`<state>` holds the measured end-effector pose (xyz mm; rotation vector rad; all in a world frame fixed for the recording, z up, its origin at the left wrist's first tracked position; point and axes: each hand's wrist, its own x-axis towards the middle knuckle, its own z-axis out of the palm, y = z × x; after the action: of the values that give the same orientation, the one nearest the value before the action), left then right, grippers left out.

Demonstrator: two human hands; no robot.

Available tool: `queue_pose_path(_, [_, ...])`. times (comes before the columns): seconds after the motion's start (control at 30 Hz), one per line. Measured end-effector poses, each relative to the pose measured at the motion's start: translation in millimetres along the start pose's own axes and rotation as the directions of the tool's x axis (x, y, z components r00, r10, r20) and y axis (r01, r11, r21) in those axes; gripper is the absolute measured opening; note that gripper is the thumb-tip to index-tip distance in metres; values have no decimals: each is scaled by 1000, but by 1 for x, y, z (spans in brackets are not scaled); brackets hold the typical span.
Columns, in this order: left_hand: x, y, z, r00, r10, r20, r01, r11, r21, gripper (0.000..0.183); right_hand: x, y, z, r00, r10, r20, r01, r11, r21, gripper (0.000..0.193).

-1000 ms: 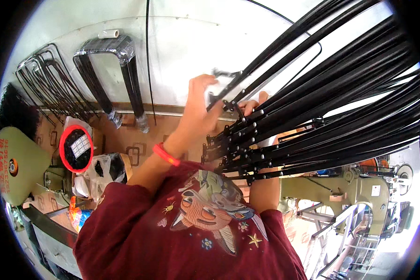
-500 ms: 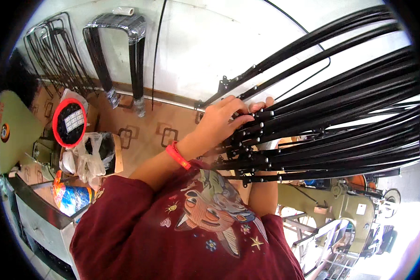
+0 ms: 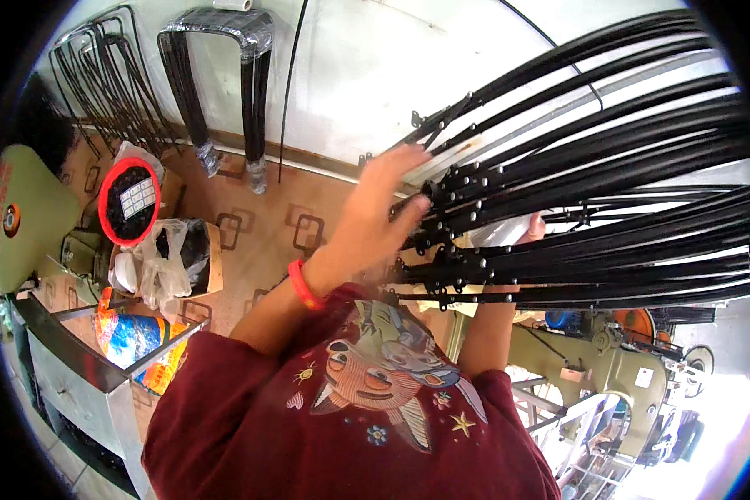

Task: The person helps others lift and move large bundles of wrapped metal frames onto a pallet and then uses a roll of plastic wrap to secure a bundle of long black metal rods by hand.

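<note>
Many long black metal rods (image 3: 633, 154) reach in from the right in several bunches, their near ends fitted with small black brackets and silvery rivets. My left hand (image 3: 379, 204), a red band at its wrist, is at the ends of the upper bunches. Its thumb and fingers are spread, slightly smeared by motion, with nothing plainly held. Behind the rods is my right hand (image 3: 536, 227); only a bit of it shows in a gap between bunches, and most of its fingers are hidden. Something whitish (image 3: 500, 232) lies beside it, too covered to name.
Against the white wall lean bent black frames (image 3: 112, 75) and a plastic-wrapped bundle of frames (image 3: 217, 33). At left are a red-rimmed bucket (image 3: 106, 200), a box with plastic bags (image 3: 212, 258), a green machine (image 3: 25, 217) and a metal stand (image 3: 83, 400). Another green machine (image 3: 550, 354) stands lower right.
My left hand has drawn slightly left and its fingers have spread off the rod ends. My right hand has shifted right and down behind the rods. Some upper rods have moved apart.
</note>
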<state>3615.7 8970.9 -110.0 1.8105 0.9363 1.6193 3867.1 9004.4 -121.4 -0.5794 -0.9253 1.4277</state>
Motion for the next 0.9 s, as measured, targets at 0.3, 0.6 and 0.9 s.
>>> queue_pose_path(0.3, [-14, 14, 25, 969, -188, 161, 204, 975, -90, 37, -32, -24, 64, 999, -28, 46, 34, 991, -131, 88])
queue_pose_path(0.6, [50, -26, 34, 968, -226, -110, 220, 973, -66, 23, -26, -18, 69, 991, -121, 60, 125, 990, -66, 88])
queue_pose_path(0.9, [54, -51, 42, 949, -277, 148, 312, 888, -338, 32, -10, -21, 69, 992, -124, -7, 123, 990, -70, 58])
